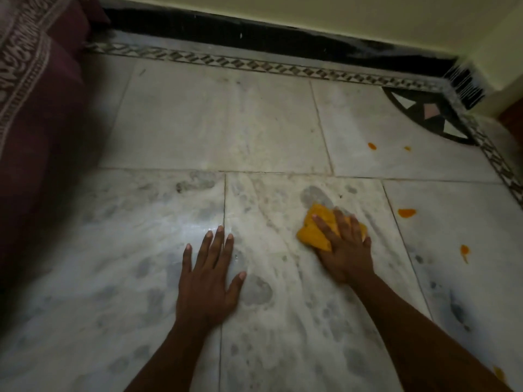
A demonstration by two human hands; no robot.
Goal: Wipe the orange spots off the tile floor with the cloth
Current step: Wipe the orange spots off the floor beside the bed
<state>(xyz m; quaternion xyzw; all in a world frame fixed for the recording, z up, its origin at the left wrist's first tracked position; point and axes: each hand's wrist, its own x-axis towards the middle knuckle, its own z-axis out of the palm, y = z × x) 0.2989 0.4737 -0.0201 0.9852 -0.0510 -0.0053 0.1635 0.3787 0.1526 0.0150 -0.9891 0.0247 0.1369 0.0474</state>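
Left hand: the bare left hand point(208, 278) lies flat on the pale grey marble tile floor point(215, 123), palm down, fingers spread wide and grasping nothing.
Right hand: the bare right hand point(343, 247) presses down on the crumpled orange-yellow cloth point(314, 229); its fingers are stretched over the cloth, not clenched, and hold it against the floor.
Cloth: it lies on the tile to the right of the left hand, with its left and far part visible beyond the fingers.
Orange spots: a larger orange spot point(406, 212) is on the next tile, to the right of the cloth; a long drip-shaped orange spot point(464, 251) is nearer and further right; two small orange spots point(371, 146) lie far away, near the black-and-white inlaid corner pattern point(430, 114); one more orange mark point(499, 373) is at the lower right edge.
Surroundings: a dark maroon patterned fabric point(36, 94) fills the left side; a black skirting strip point(254, 35) runs along the pale yellow wall point(339, 12).
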